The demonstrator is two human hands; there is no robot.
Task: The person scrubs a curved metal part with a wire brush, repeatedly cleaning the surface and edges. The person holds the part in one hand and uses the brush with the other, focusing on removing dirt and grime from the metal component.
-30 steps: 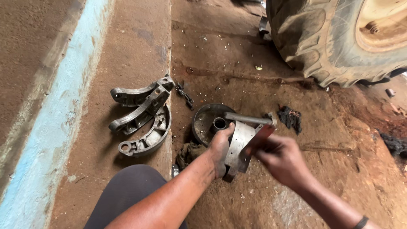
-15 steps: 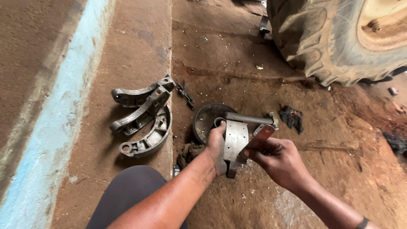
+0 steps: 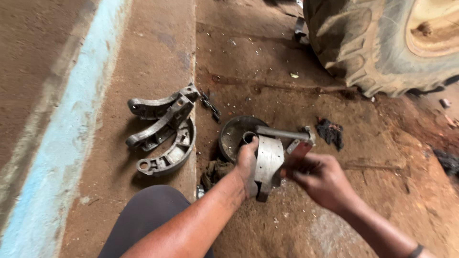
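My left hand [image 3: 247, 165] grips a curved grey metal brake shoe [image 3: 268, 162], held upright on the dirt floor in front of me. My right hand [image 3: 318, 177] holds a small reddish-brown strip [image 3: 297, 152] against the shoe's right edge; the hand is blurred. Right behind the shoe a grey hammer [image 3: 284, 133] lies across the rim of a shallow dark round pan [image 3: 234, 131], which has a short metal tube standing in it.
Three more brake shoes [image 3: 162, 129] lie stacked on the concrete slab to the left. A small black chain piece [image 3: 210, 106] lies beside them. A big tractor tyre [image 3: 377, 43] stands at the top right. A black rag clump [image 3: 330, 130] lies right of the pan. My knee [image 3: 148, 215] is at the bottom.
My right hand has rubbed the reddish strip up and down the shoe's edge, and has now drawn slightly back. The left hand keeps the shoe steady.
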